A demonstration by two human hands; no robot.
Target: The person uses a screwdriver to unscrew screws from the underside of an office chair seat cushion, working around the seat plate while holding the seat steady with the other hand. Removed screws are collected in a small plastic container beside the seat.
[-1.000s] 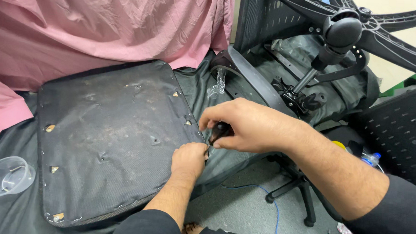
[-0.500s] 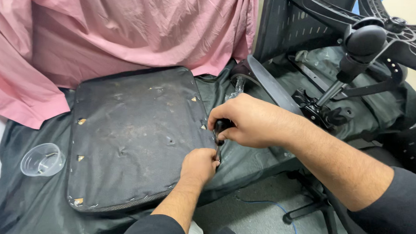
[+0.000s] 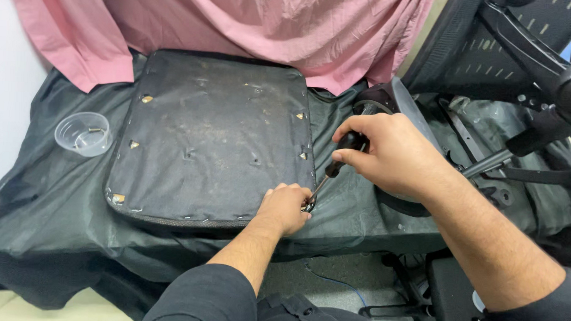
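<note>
Black fabric covers the underside of a seat cushion [image 3: 213, 136] that lies flat on a desk [image 3: 50, 196] draped in dark sheeting, with pink cloth [image 3: 271, 27] bunched along the far side. The right hand [image 3: 387, 154] sits just right of the cushion's right edge, its fingers clamped around the black handle of a screwdriver [image 3: 336, 165], whose thin metal shaft slants down and to the left toward the cushion's near right corner. The left hand [image 3: 285, 208] rests at that corner, fingers curled together around the tip of the shaft, touching the cushion's edge; what lies under the tip is hidden by the fingers. Small brass-coloured fittings dot the cushion's left and right margins. A clear plastic cup [image 3: 84, 133] stands on the desk well left of the cushion, holding a few small metal pieces. To the right, a black office chair frame [image 3: 522, 74] lies tipped over, near the right hand.
</note>
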